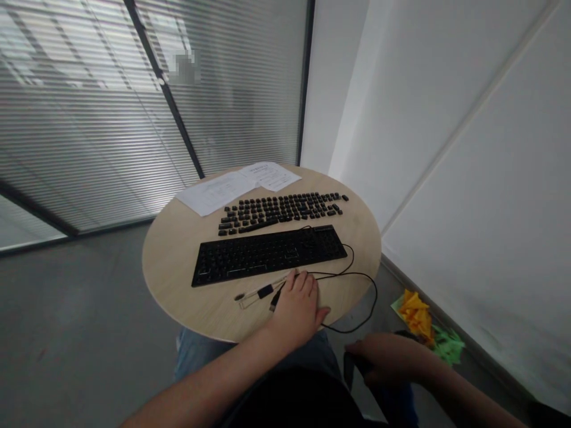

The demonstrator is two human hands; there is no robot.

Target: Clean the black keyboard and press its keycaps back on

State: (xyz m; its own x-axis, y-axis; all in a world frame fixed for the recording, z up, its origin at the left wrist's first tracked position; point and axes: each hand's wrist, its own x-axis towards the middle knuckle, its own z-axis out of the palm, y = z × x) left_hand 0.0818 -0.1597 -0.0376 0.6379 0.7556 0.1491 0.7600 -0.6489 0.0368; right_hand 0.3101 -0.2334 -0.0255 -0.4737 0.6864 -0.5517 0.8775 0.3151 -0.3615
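Note:
My left hand lies palm down at the near edge of the round table, its fingers flat and thumb apart. It partly covers a black cable and the ends of a slim brush-like tool and a wire keycap puller. A USB plug pokes out beside it. Just beyond the fingertips is a black keyboard base with its keys removed. Loose black keycaps lie in rows behind it. Below the table edge, my right hand is closed around something dark, hard to make out.
Printed paper sheets lie at the back of the wooden tabletop. Orange and green crumpled material is on the floor at the right, by the white wall. A glass partition with blinds stands behind.

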